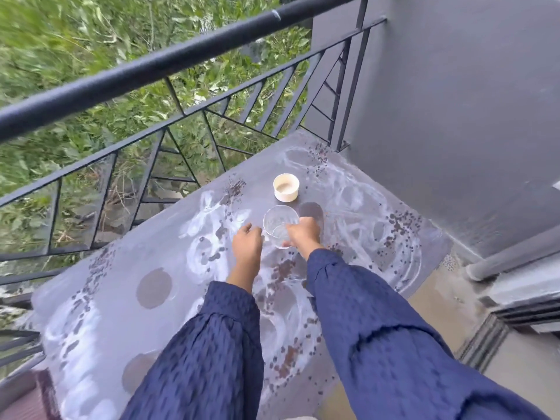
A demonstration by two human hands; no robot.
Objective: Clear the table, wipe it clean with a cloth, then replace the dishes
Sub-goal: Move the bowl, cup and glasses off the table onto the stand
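Fingers [306, 221], right hand [303, 234], grip one glass [276, 222] — one cup [286, 188] near.

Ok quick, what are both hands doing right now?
Left hand: loosely curled, holding nothing.
Right hand: gripping the clear round drinking glass by its rim.

Clear glass [280, 226] upright, cream cup [286, 187] beyond

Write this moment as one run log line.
right hand: grips clear glass | left hand: beside glass, holds nothing | white cup: beyond glass | table: wet streaks
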